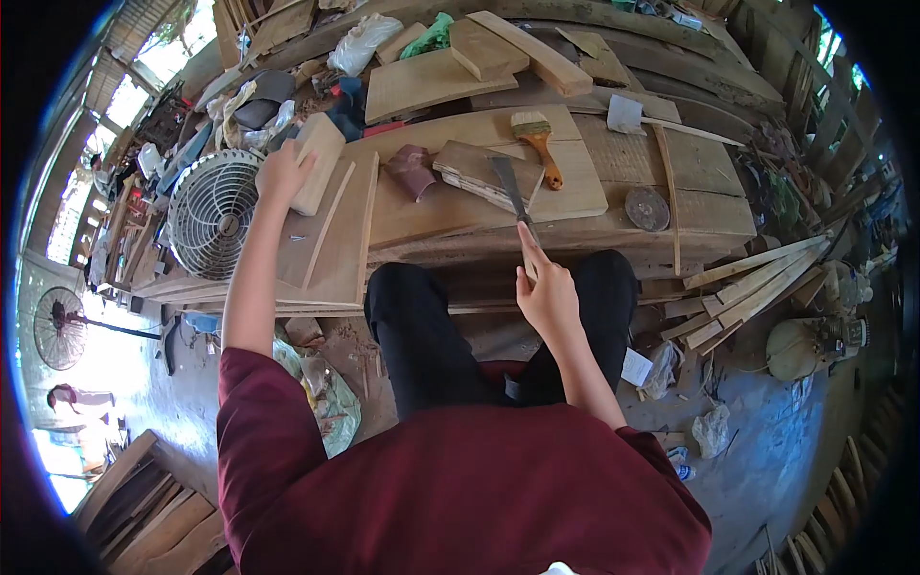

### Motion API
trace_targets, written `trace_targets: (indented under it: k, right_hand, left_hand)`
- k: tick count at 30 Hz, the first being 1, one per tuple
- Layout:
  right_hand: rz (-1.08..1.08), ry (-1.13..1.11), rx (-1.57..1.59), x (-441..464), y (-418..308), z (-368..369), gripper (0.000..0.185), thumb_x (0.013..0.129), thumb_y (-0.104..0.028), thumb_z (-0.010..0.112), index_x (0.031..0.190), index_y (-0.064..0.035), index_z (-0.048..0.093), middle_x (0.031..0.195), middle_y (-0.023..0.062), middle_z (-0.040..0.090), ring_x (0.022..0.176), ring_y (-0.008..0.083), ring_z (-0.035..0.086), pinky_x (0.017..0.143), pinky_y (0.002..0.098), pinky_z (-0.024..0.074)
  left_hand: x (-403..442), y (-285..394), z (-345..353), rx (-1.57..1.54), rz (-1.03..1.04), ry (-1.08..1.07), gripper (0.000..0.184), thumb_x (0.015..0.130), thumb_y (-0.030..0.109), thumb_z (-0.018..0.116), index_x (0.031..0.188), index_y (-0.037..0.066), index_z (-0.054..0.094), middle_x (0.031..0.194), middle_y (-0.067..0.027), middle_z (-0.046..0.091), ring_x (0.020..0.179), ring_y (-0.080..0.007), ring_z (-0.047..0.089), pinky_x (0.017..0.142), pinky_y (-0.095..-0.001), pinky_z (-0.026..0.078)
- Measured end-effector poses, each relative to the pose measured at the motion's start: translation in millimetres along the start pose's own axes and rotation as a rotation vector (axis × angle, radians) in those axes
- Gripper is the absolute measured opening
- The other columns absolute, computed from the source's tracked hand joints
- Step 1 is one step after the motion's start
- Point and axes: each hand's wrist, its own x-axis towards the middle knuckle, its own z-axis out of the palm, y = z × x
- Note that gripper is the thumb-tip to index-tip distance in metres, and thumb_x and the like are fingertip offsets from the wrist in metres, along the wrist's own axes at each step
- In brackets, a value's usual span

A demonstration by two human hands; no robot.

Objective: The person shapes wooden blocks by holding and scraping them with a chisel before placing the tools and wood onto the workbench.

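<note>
My left hand (282, 174) grips the edge of a pale wooden block (318, 163) that stands beside the round fan grille. In my right hand (548, 292) is a scraper (508, 184) with a dark blade, its handle between my fingers. The blade tip lies over a brown wooden piece (479, 171) with rough, layered edges. A brush (540, 149) with an orange handle rests on a light board (575, 196) just right of that piece. To its left sits a crumpled reddish-brown sheet (412, 172).
The white fan grille (213, 216) is at the left of the wooden bench (709, 216). A round tin (647, 208) and a thin strip (668, 182) lie at the right. Boards (431, 84) and plastic bags are piled behind. Wood strips (762, 287) stick out at the right. A person (86, 396) is far left.
</note>
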Motion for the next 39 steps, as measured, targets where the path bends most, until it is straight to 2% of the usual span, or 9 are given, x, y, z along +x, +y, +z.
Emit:
trace_targets:
  k: [6,11,12,17,20,23,28,33,39]
  right_hand:
    - [0.236,0.1,0.283,-27,-1,-9,0.075,0.085,-0.009,0.066,0.149,-0.0094,0.027,0.089,0.0217,0.069,0.079,0.034,0.07,0.068,0.0304,0.0525]
    - [0.17,0.235,0.301,-43,-13,8,0.063,0.087,-0.01,0.065,0.141,-0.0001,0.034,0.078,0.0095,0.061,0.068,0.0134,0.061,0.063,0.0249,0.0468]
    - [0.16,0.217,0.356,-44,-20,8,0.065,0.085,-0.011,0.064,0.14,0.0009,0.032,0.09,0.0229,0.066,0.079,0.0392,0.068,0.066,0.0391,0.0533]
    - [0.029,0.127,0.409,-63,-37,29,0.072,0.082,-0.003,0.062,0.141,0.0028,0.022,0.103,0.0304,0.06,0.089,0.0468,0.063,0.071,0.0449,0.0517]
    - [-0.013,-0.002,0.442,-75,-31,35,0.071,0.083,-0.006,0.06,0.141,0.004,0.02,0.106,0.0312,0.058,0.091,0.0486,0.061,0.073,0.0456,0.0512]
    - [-0.062,-0.304,0.544,-66,-30,24,0.061,0.087,-0.019,0.059,0.137,0.0026,0.032,0.109,0.0292,0.058,0.101,0.0461,0.058,0.082,0.0464,0.0484]
    - [-0.228,0.029,0.288,-4,0,5,0.03,0.08,-0.025,0.072,0.105,-0.0084,0.067,0.099,0.0165,0.057,0.091,0.0333,0.058,0.084,0.039,0.0467]
    - [-0.342,0.163,-0.125,76,27,-11,0.062,0.071,-0.031,0.079,0.127,-0.0167,0.056,0.117,0.0159,0.053,0.109,0.0356,0.05,0.092,0.0444,0.0428]
    - [-0.344,0.0,-0.189,105,52,6,0.081,0.064,-0.024,0.083,0.137,-0.0217,0.048,0.142,0.0149,0.037,0.129,0.0382,0.037,0.106,0.0486,0.0358]
  left_hand:
    - [-32,22,-18,-0.07,0.212,0.377,0.056,0.088,0.043,0.061,0.128,0.006,0.054,0.111,-0.0231,0.061,0.106,-0.0362,0.059,0.088,-0.0452,0.048]
    - [-126,125,-52,-0.767,0.394,-0.03,0.038,0.09,0.038,0.062,0.102,0.003,0.068,0.1,-0.017,0.064,0.098,-0.0325,0.062,0.084,-0.0404,0.049]
    - [-148,142,-44,-0.832,0.421,-0.197,0.035,0.09,0.037,0.062,0.097,0.004,0.069,0.094,-0.0155,0.067,0.089,-0.031,0.066,0.076,-0.0395,0.052]
    - [-243,216,34,-1.662,0.084,-0.833,0.043,0.099,0.037,0.053,0.115,-0.002,0.059,0.095,-0.0059,0.065,0.092,-0.0102,0.057,0.085,-0.0271,0.046]
    - [-274,220,35,-2.223,-0.105,-0.893,0.025,0.099,0.02,0.053,0.118,0.005,0.053,0.111,-0.0067,0.062,0.104,-0.0131,0.057,0.09,-0.0286,0.046]
    - [-286,197,45,-2.173,-0.213,-0.804,0.021,0.099,0.017,0.053,0.116,0.005,0.051,0.112,-0.0073,0.062,0.105,-0.0158,0.058,0.092,-0.0314,0.046]
    - [-297,165,60,-1.956,-0.362,-0.505,0.013,0.097,0.015,0.057,0.105,0.007,0.05,0.088,-0.002,0.057,0.076,-0.0109,0.06,0.067,-0.0259,0.051]
    - [-299,143,52,-1.686,-0.377,-0.526,0.022,0.094,0.02,0.062,0.102,0.004,0.049,0.068,-0.0012,0.052,0.051,-0.0087,0.053,0.045,-0.0234,0.042]
    - [-309,144,50,-1.523,-0.298,-0.505,0.033,0.09,0.013,0.063,0.114,0.0,0.044,0.074,-0.0052,0.055,0.054,-0.0113,0.054,0.049,-0.0271,0.045]
